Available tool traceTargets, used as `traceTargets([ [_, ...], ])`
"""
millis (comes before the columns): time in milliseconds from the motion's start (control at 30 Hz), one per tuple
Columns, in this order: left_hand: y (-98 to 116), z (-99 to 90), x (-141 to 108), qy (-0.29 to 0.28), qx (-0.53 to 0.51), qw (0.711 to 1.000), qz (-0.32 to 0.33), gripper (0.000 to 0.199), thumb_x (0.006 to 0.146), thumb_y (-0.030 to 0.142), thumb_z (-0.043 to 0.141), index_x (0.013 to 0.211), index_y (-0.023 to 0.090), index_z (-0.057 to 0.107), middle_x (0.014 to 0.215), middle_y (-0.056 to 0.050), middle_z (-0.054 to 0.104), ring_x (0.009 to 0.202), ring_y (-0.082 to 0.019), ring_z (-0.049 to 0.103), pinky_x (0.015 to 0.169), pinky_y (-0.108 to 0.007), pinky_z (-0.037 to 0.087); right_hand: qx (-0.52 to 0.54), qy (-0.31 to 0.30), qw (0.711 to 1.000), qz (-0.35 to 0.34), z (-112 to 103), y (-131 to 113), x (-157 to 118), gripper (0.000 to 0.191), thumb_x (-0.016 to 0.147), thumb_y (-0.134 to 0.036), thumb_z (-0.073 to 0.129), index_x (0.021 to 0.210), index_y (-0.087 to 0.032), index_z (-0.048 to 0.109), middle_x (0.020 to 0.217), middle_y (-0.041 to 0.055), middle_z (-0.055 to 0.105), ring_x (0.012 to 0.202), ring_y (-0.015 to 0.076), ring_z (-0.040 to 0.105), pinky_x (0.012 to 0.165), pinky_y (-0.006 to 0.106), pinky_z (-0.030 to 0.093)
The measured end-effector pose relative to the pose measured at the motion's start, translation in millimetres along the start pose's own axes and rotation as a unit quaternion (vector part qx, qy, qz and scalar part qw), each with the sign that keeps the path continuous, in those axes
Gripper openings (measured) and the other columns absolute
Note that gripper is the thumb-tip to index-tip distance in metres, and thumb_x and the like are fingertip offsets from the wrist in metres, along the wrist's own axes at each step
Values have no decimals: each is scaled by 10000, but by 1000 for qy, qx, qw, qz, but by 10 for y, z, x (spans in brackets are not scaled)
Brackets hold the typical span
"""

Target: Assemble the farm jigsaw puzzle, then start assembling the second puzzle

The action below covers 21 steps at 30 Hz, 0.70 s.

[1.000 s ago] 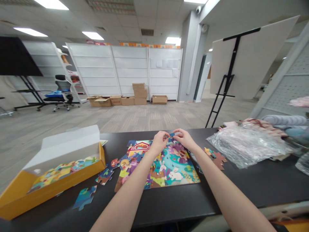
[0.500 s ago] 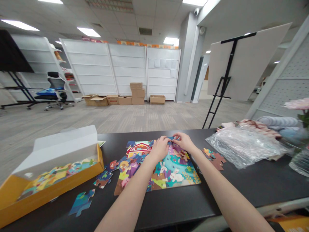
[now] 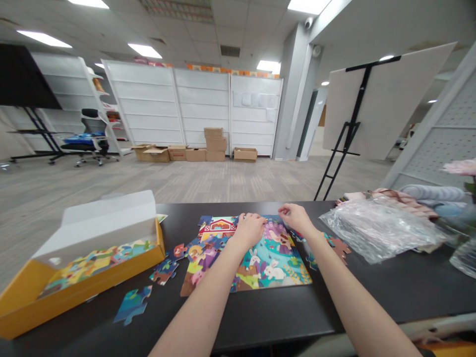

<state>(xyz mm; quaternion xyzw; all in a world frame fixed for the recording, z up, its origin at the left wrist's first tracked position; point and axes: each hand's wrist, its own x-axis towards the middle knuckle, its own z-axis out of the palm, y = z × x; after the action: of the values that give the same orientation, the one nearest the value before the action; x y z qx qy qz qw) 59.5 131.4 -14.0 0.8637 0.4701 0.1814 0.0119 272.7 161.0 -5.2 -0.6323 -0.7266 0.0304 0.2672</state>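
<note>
A colourful jigsaw puzzle (image 3: 267, 253) lies on the black table, with a red barn at its upper left and white rabbits low down. My left hand (image 3: 251, 229) rests on the puzzle's upper middle, palm down, its fingers extended and holding nothing. Just off the upper right corner, my right hand (image 3: 296, 218) hovers with loosely bent fingers; I see nothing between them. Some loose puzzle pieces (image 3: 337, 246) lie partly hidden beyond my right forearm. Left of the puzzle are more loose pieces, among them a blue-green puzzle piece (image 3: 133, 303).
An open yellow box (image 3: 122, 277) with several puzzle pieces inside stands at the left. Crumpled clear plastic (image 3: 383, 228) and folded cloths (image 3: 405, 201) lie at the right, beside a vase (image 3: 464, 258). The black table (image 3: 282, 317) has its near edge below my forearms.
My right hand has moved right, away from the puzzle's top edge and from my left hand. The left hand stays on the puzzle, its fingers a little more stretched out. The view has shifted slightly.
</note>
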Motion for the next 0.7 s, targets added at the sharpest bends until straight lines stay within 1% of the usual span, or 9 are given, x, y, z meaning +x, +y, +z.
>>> traceTargets([
  [100, 1, 0, -4, 3, 3, 1000, 3, 290, 963, 245, 475, 1116, 234, 721, 1153, -101, 709, 1113, -286, 617, 1013, -489, 422, -6, -62, 997, -48, -8, -50, -36, 165, 828, -264, 642, 900, -229, 786, 852, 38, 768, 776, 189, 676, 711, 262, 461],
  [167, 1, 3, -6, 7, 2, 1000, 2, 287, 958, 241, 482, 1116, 234, 721, 1148, -102, 707, 1107, -290, 617, 1007, -485, 425, -23, -85, 994, -63, 7, -90, -54, 170, 839, -266, 639, 903, -244, 795, 860, 42, 771, 783, 195, 678, 703, 261, 461],
  [333, -2, 19, -6, 17, -4, 1000, -3, 278, 947, 230, 495, 1091, 239, 732, 1150, -99, 703, 1095, -288, 621, 991, -473, 437, -55, -96, 992, -59, 20, -132, -61, 180, 853, -262, 632, 909, -264, 802, 852, 44, 771, 783, 201, 681, 677, 256, 451],
  [467, -4, 33, -10, 22, -9, 1000, -1, 264, 941, 222, 505, 1067, 233, 737, 1149, -93, 704, 1093, -288, 623, 977, -459, 447, -56, -107, 991, -57, 11, -147, -71, 192, 850, -250, 622, 907, -265, 805, 831, 45, 768, 758, 199, 677, 666, 258, 445],
  [567, 10, -1, 4, 31, -12, 999, 0, 252, 935, 213, 516, 1072, 230, 728, 1152, -87, 704, 1094, -276, 622, 984, -445, 445, -38, -102, 992, -64, -15, -189, -79, 171, 832, -259, 643, 891, -249, 804, 832, 52, 764, 766, 204, 676, 689, 266, 456],
  [633, 31, -76, 30, 47, -16, 999, -1, 261, 939, 207, 514, 1112, 234, 707, 1178, -78, 699, 1123, -263, 611, 995, -427, 440, -4, -72, 995, -62, -74, -214, -75, 180, 832, -272, 647, 925, -229, 794, 853, 52, 763, 768, 197, 673, 706, 268, 465],
  [700, 58, -198, 55, 69, -20, 997, -4, 279, 951, 213, 504, 1169, 235, 675, 1222, -70, 687, 1162, -251, 593, 1003, -412, 437, 37, -28, 998, -49, -193, -202, -68, 214, 847, -299, 632, 972, -208, 780, 869, 49, 760, 729, 175, 662, 705, 265, 471],
])
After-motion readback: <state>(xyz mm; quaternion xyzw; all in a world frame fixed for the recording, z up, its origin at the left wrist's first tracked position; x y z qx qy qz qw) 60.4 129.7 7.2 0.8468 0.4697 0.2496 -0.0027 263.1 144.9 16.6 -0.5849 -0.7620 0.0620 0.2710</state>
